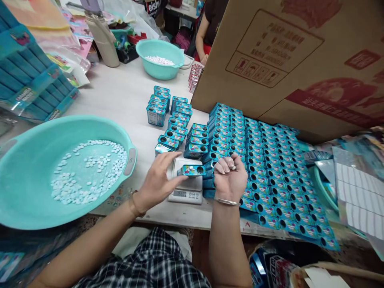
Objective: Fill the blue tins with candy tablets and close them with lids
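A small blue candy tin (193, 171) with a dark round hole in its top stands on a small white scale (186, 197), whose display is lit. Beside it, my left hand (157, 180) is open, thumb and fingers apart, with the thumb tip close to the tin's left end. Whether the thumb touches it I cannot tell. My right hand (229, 176) is turned palm up just right of the scale, fingers curled in. Anything inside those fingers is hidden. Under and beyond it stand rows of matching blue tins (258, 160).
To the left is a large turquoise basin (120, 130) with pale blue candies (75, 188). Loose blue tins (156, 114) stand beyond the scale. A cardboard box (288, 60) blocks the back right. Farther off are a second basin (162, 74) and a person's arm (201, 38).
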